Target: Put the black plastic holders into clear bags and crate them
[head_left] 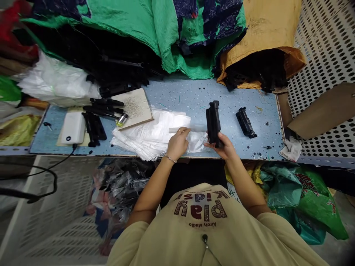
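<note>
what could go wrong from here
The long black plastic part in the right hand has jutting ends, which might snag or tear the thin clear plastic bag by the left hand. The fanned pile of thin white plastic sheets lies right at the front edge of the speckled blue table, so a careless brush could drag some off.

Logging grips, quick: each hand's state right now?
Left hand: closed, apparently pinching a clear plastic bag.
Right hand: closed, holding a black oblong plastic part.
</note>
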Action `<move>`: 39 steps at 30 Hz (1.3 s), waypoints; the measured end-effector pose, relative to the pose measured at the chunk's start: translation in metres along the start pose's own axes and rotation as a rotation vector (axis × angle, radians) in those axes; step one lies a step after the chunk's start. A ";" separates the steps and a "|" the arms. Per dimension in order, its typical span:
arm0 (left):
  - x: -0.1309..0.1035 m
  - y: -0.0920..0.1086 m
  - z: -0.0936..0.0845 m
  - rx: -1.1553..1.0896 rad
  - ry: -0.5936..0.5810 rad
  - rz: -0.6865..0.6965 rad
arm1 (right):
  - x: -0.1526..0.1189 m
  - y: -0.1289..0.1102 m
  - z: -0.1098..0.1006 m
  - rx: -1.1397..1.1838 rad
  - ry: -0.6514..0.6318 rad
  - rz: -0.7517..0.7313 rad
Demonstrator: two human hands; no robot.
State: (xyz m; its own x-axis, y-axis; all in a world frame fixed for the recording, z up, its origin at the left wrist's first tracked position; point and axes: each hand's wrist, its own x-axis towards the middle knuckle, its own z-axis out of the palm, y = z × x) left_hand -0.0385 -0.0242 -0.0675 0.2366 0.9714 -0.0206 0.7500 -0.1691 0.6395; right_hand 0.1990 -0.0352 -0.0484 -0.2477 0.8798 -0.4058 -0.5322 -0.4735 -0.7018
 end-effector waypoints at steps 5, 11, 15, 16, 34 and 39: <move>0.008 -0.003 0.011 -0.184 0.036 0.083 | -0.019 0.007 -0.026 0.060 -0.323 0.437; -0.009 0.011 0.026 -0.149 0.119 0.457 | 0.019 0.023 -0.027 0.094 -0.296 0.638; -0.021 0.009 0.031 -0.172 0.106 0.497 | 0.039 0.019 -0.009 0.078 -0.128 0.353; -0.023 0.007 0.031 -0.183 0.130 0.451 | 0.040 0.017 -0.004 0.112 -0.103 0.316; -0.027 0.005 -0.011 -0.664 0.094 0.087 | 0.035 0.022 0.027 -0.663 -0.307 -0.028; -0.117 -0.004 -0.086 -0.736 0.142 -0.203 | 0.057 -0.004 0.014 -1.312 -0.226 -0.421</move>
State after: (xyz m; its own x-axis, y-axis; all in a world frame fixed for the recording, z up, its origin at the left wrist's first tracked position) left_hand -0.1220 -0.1227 -0.0015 0.0196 0.9920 -0.1250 0.1546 0.1206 0.9806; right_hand 0.1757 0.0177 -0.0613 -0.4516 0.8921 -0.0164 0.5080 0.2420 -0.8267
